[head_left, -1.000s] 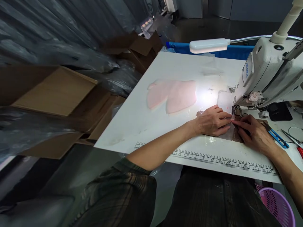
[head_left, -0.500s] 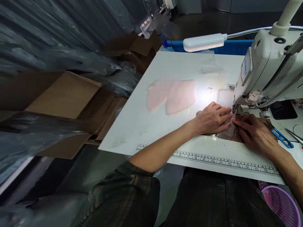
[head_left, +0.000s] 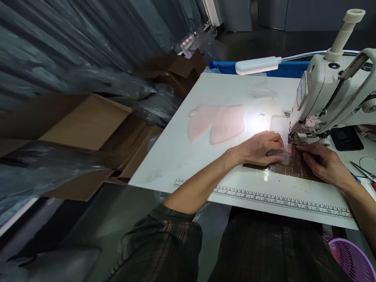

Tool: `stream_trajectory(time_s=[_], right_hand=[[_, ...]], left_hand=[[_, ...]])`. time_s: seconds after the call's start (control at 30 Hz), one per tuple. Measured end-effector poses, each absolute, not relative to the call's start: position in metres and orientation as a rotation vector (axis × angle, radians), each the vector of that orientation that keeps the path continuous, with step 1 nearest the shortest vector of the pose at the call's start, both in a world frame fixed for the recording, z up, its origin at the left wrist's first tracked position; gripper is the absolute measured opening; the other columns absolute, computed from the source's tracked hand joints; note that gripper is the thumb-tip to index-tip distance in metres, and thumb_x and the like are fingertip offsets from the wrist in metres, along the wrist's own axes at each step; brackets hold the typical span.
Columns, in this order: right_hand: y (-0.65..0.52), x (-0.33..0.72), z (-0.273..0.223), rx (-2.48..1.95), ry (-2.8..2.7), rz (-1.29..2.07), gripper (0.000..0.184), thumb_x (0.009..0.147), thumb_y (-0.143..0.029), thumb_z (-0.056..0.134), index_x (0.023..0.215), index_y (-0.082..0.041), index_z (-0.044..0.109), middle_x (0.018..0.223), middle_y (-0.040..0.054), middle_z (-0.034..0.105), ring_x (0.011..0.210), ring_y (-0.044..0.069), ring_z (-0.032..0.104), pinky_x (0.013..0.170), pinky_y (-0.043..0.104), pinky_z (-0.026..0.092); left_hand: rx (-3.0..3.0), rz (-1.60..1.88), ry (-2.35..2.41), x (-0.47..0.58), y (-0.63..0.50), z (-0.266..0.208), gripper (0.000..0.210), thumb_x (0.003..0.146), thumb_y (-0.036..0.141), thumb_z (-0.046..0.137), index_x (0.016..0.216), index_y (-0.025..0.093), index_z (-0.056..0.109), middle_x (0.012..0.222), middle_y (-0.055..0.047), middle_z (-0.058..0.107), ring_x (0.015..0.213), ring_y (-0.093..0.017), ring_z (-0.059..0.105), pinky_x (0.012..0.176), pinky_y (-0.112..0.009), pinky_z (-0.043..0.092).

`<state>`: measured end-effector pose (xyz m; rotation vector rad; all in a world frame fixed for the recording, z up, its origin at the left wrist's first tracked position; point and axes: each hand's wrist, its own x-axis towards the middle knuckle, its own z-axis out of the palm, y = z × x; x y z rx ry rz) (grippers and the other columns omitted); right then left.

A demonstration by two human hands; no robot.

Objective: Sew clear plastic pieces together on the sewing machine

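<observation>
On the white table, a shiny brown sheet (head_left: 289, 169) lies flat below the presser foot (head_left: 291, 138) of a white sewing machine (head_left: 335, 90). A clear plastic piece (head_left: 279, 124) overlaps the sheet just left of the foot. My left hand (head_left: 262, 149) rests over the plastic and the sheet's left part, fingers bent but apart, fingertips slightly blurred. On the sheet's right side lies my right hand (head_left: 326, 162), its index finger stretched toward the foot and its thumb apart from it. What lies under both palms is hidden.
Pink fabric pieces (head_left: 226, 124) lie left of the hands. A lamp (head_left: 258, 65) hangs over the far edge. At right are a black phone (head_left: 347, 138) and scissors (head_left: 362, 170). Cardboard boxes (head_left: 88, 121) stand at left; a purple basket (head_left: 352, 258) is below the table.
My left hand's fingers have gone from flat to bent. My right hand has shifted slightly right, now covering most of the blue snips. The camera view has tilted a little.
</observation>
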<state>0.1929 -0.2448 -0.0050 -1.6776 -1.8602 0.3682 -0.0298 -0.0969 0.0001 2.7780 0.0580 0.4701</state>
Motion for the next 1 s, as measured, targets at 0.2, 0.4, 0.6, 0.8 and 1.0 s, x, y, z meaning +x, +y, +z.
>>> stream_trajectory(time_s=[0.2, 0.4, 0.6, 0.8, 1.0], right_hand=[[-0.245, 0.190, -0.002, -1.680, -1.869, 0.359, 0.031, 0.094, -0.031, 0.051, 0.107, -0.022, 0.077, 0.097, 0.0102, 0.073, 0.081, 0.022, 0.071, 0.072, 0.037, 0.058], [-0.245, 0.187, 0.001, -1.691, -1.862, 0.352, 0.031, 0.093, -0.029, 0.051, 0.106, -0.021, 0.077, 0.092, 0.0091, 0.073, 0.076, 0.019, 0.070, 0.069, 0.033, 0.057], [-0.245, 0.186, -0.001, -1.677, -1.842, 0.311, 0.031, 0.093, -0.030, 0.050, 0.106, -0.021, 0.077, 0.095, 0.0089, 0.074, 0.082, 0.020, 0.070, 0.072, 0.034, 0.057], [-0.245, 0.185, -0.002, -1.681, -1.787, 0.289, 0.030, 0.092, -0.028, 0.051, 0.103, -0.021, 0.078, 0.093, 0.0078, 0.074, 0.081, 0.019, 0.070, 0.073, 0.032, 0.056], [-0.244, 0.185, -0.006, -1.672, -1.794, 0.250, 0.029, 0.092, -0.027, 0.051, 0.103, -0.021, 0.077, 0.091, 0.0069, 0.073, 0.081, 0.019, 0.070, 0.075, 0.032, 0.057]], left_hand=[[2.644, 0.388, 0.128, -0.026, -0.099, -0.002, 0.016, 0.097, 0.028, 0.063, 0.089, 0.018, 0.073, 0.098, -0.006, 0.071, 0.091, -0.014, 0.065, 0.084, -0.029, 0.054], [2.564, 0.407, 0.152, -0.027, -0.098, 0.002, 0.015, 0.097, 0.025, 0.064, 0.089, 0.021, 0.076, 0.102, -0.006, 0.074, 0.096, -0.015, 0.069, 0.089, -0.034, 0.058], [2.554, 0.652, 0.086, -0.025, -0.098, -0.004, 0.017, 0.099, 0.026, 0.059, 0.091, 0.018, 0.071, 0.094, -0.006, 0.075, 0.091, -0.014, 0.070, 0.083, -0.031, 0.060], [2.797, 0.861, -0.038, -0.019, -0.105, -0.023, 0.022, 0.099, 0.011, 0.041, 0.097, 0.016, 0.062, 0.089, -0.007, 0.073, 0.083, -0.014, 0.068, 0.078, -0.031, 0.059], [2.755, 0.791, -0.075, -0.020, -0.104, -0.027, 0.018, 0.101, 0.020, 0.050, 0.108, 0.016, 0.065, 0.098, -0.008, 0.074, 0.092, -0.016, 0.069, 0.079, -0.030, 0.060]])
